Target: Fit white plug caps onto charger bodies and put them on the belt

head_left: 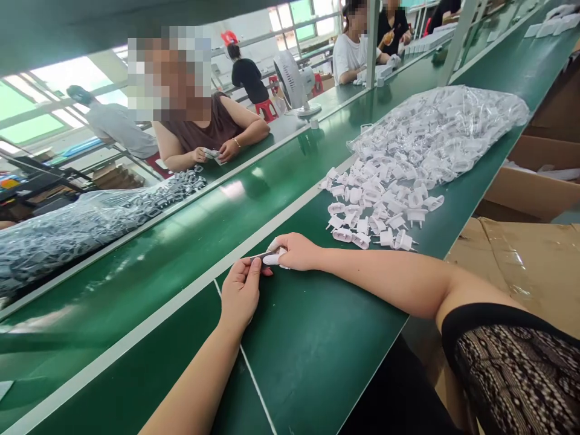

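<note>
Lace sleeve [512,368] closest, left hand [240,293] and right hand [299,251] pinch fingers [254,270] closed on a small piece [270,260], which uneven pressure could flick across the desk [317,338].

Daylight strong through windows [72,69], upper left; more panes [299,12], top centre, by a pale wall [254,18]. Green workbench [312,338] runs diagonally, lower left to upper right (glossy, catching white glare). Red stool [266,110], white fan [286,75], upper centre. Cardboard boxes [525,190], right edge. Dark panel [99,24] overhead, top left.
</note>
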### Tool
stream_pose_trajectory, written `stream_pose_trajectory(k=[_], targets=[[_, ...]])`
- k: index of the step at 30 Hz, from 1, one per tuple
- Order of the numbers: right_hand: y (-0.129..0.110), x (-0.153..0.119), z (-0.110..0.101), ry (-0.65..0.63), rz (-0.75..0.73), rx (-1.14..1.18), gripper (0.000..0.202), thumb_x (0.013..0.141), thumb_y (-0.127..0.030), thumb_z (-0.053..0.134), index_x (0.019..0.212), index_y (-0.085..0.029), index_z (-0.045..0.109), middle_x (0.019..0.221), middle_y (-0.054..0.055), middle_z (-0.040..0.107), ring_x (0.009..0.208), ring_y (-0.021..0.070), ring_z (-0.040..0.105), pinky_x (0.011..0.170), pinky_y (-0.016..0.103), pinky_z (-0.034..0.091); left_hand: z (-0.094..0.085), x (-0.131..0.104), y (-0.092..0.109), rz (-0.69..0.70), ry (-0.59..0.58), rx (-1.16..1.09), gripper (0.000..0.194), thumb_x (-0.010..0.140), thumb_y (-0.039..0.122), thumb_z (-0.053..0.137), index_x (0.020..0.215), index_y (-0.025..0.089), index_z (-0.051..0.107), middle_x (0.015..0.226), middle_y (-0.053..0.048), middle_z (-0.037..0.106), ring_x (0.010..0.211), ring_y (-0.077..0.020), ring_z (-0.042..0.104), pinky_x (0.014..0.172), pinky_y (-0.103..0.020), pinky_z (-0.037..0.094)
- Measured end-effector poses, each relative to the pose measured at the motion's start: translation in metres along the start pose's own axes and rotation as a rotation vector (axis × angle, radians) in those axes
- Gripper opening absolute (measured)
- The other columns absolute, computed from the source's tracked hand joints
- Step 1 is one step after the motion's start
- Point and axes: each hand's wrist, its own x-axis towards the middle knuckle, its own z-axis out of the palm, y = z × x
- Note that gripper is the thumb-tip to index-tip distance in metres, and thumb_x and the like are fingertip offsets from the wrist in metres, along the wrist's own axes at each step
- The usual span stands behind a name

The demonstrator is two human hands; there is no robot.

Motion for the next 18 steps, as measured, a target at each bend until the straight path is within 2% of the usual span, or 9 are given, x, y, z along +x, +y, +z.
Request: stream_pose_trajectory(k=[4, 8, 12, 18], targets=[[0.004, 0.003, 0.002, 0.029, 0.012, 0.067, 0.020, 0.071, -0.014, 0.071, 0.091, -0.018, 0.069, 0.057, -0.007, 0.059, 0.054, 0.0098, 0.052, 0.054, 0.021, 0.039, 0.001, 0.001, -0.004, 0.012, 0.003, -0.085, 0.051, 0.090, 0.068, 0.062, 0.099, 0.018, 0.067, 0.084, -0.006, 0.071, 0.084, -0.0238, 0.066, 0.080, -0.035, 0.051], [0.004, 0.003, 0.002, 0.018, 0.005, 0.075, 0.017, 0.074, -0.017, 0.072, 0.089, -0.018, 0.068, 0.055, -0.007, 0.059, 0.052, 0.0101, 0.053, 0.052, 0.021, 0.039, 0.003, 0.002, -0.009, 0.032, 0.051, -0.131, 0.047, 0.089, 0.064, 0.065, 0.098, 0.018, 0.066, 0.089, -0.007, 0.070, 0.082, -0.0221, 0.065, 0.077, -0.034, 0.052], [0.002, 0.002, -0.001, 0.000, 0.005, 0.078, 0.017, 0.073, -0.011, 0.069, 0.088, -0.018, 0.069, 0.055, -0.007, 0.060, 0.050, 0.0096, 0.052, 0.050, 0.020, 0.038, 0.005, 0.005, -0.013, 0.072, 0.133, -0.178, 0.046, 0.085, 0.054, 0.072, 0.112, 0.019, 0.061, 0.099, -0.007, 0.068, 0.085, -0.0194, 0.064, 0.075, -0.030, 0.053], [0.000, 0.000, -0.001, 0.002, -0.011, 0.085, 0.017, 0.074, -0.005, 0.068, 0.087, -0.015, 0.072, 0.055, -0.006, 0.063, 0.051, 0.0085, 0.054, 0.051, 0.018, 0.040, 0.009, 0.006, -0.014, 0.008, 0.157, -0.207, 0.030, 0.084, 0.042, 0.074, 0.102, 0.019, 0.067, 0.094, -0.004, 0.067, 0.083, -0.0161, 0.063, 0.076, -0.026, 0.051]])
